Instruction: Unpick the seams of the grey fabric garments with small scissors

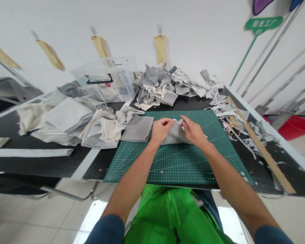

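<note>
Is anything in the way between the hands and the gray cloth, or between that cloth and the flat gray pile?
Nothing visible blocks the hands: the left hand and right hand already hold the gray cloth. Only the left hand is between it and the flat gray pile.

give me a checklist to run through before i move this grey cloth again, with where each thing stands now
1. Left hand gripping the grey cloth: ok, fingers pinch its upper edge.
2. Right hand gripping it too: ok.
3. Cloth lying flat: not ok, its top edge is lifted between the hands.
4. Green cutting mat bare in front of the hands: ok, apart from a tiny scrap.
5. Scissors off the mat: ok, right of it among scraps.
6. Cloth edges cut straight: cannot tell, hands cover part.
</note>
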`<state>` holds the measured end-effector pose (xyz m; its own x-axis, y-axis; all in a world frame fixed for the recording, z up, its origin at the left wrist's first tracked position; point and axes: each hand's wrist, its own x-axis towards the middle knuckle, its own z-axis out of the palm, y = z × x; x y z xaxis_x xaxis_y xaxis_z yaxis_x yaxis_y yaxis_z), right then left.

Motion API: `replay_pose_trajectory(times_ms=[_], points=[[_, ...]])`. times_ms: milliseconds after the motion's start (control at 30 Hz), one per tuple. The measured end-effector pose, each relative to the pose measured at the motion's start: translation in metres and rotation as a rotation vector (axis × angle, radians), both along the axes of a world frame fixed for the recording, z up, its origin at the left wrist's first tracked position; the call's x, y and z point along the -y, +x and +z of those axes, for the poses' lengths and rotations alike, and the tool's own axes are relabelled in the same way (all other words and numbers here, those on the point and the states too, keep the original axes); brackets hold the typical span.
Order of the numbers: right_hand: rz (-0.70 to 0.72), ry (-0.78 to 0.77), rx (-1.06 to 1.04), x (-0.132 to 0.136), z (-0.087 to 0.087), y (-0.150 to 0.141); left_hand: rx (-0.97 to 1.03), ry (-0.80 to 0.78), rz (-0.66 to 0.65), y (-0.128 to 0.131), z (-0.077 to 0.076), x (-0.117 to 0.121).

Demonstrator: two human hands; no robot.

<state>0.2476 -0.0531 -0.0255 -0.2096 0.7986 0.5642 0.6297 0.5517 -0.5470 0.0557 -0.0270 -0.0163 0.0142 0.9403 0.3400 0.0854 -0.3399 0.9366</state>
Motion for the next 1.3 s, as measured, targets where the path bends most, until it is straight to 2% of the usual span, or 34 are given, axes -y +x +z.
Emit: replay_pose_trajectory(times_ms=[133,333,567,800,1067,1300], points=[[-0.039,0.057,0.049,0.003,0.005,-0.001,0.016,-0.021,-0.026,0.000,-0.002,-0.001],[0.003,0.115,0.091,0.009,0.008,-0.007,0.052,-0.029,-0.047,-0.001,-0.005,-0.002],[-0.079,0.126,-0.019,0.013,0.005,-0.015,0.102,-0.050,-0.049,-0.001,-0.008,-0.003],[-0.115,0.222,-0.035,0.015,0.007,-0.018,0.174,-0.048,-0.088,0.000,-0.007,-0.003],[-0.131,0.200,-0.037,0.016,0.007,-0.020,0.174,-0.053,-0.150,0.003,-0.004,0.001],[-0.120,0.223,-0.041,0.017,0.009,-0.021,0.173,-0.051,-0.138,0.005,-0.005,0.003]])
